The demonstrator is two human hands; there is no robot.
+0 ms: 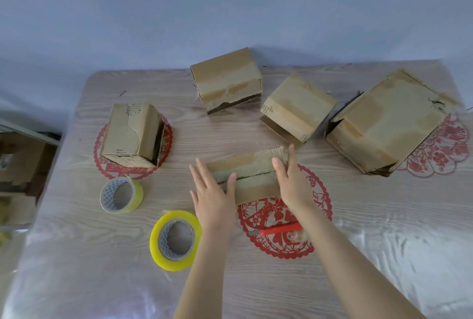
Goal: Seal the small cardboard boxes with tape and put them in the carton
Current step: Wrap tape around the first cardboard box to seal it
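- Two hands bracket one small cardboard box (252,178) near the middle of the tabletop (256,280), a little toward its near edge. The box's top flaps meet in a dark seam running left to right.
- The left hand (213,197) lies over the box's left end with fingers straight and together, thumb on the top beside the seam. It grasps nothing.
- The right hand (291,183) presses against the box's right end, fingers straight, none curled round anything.
- Three more small boxes stand farther back:
  - The left box (131,137) is toward the left edge, with an open side facing right.
  - The far box (226,80) is at the middle of the far edge.
  - The tilted box (298,107) is just right of the far box, with one flap lying out on the surface.
- The larger carton (386,124) sits toward the far right corner, just beside the tilted box. Whether the two touch cannot be told.
- The first tape roll (120,194), yellowish, lies just in front of the left box.
- The second tape roll (175,240) lies nearer the near edge, beside the left forearm.
- A red cutter (280,229) lies between the forearms on a red paper-cut (322,198).
- A clear plastic sheet (409,254) covers the wood-grain surface.
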